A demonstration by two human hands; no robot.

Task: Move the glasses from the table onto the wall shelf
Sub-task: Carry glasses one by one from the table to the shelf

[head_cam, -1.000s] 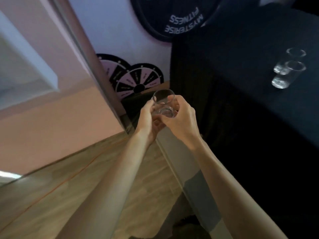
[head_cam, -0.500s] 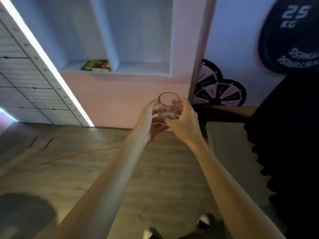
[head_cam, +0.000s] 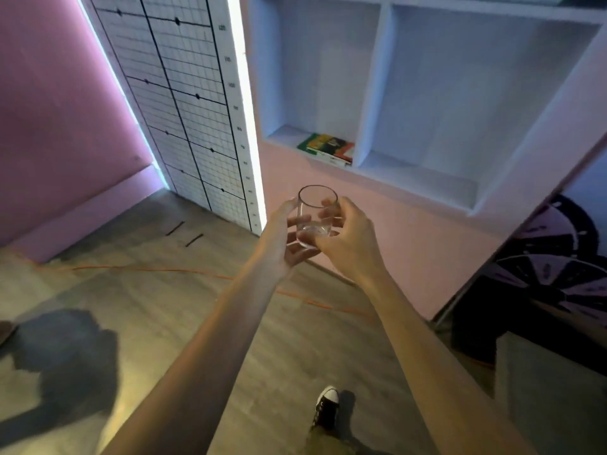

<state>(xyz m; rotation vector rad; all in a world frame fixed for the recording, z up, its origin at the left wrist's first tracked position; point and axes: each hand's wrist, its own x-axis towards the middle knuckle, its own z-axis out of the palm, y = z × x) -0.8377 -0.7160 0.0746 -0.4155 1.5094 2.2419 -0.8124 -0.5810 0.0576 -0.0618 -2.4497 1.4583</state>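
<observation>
A clear drinking glass (head_cam: 316,211) is held upright in front of me at mid-frame. My left hand (head_cam: 285,239) cups its left side and base, and my right hand (head_cam: 349,238) wraps its right side. The white wall shelf (head_cam: 417,183) is recessed in the pink wall above and to the right of the glass, divided into two compartments. Its right compartment holds nothing that I can see. The table and the other glasses are out of view.
A stack of books (head_cam: 328,148) lies in the shelf's left compartment. A lit grid panel (head_cam: 193,110) stands at the left. An orange cable (head_cam: 197,272) crosses the wooden floor. Dark weight plates (head_cam: 555,277) lean at the right. My shoe (head_cam: 326,405) shows below.
My view has swung left from the dark table toward the pink wall, and the shelf now looks nearer and larger. Both hands keep the same hold on the glass.
</observation>
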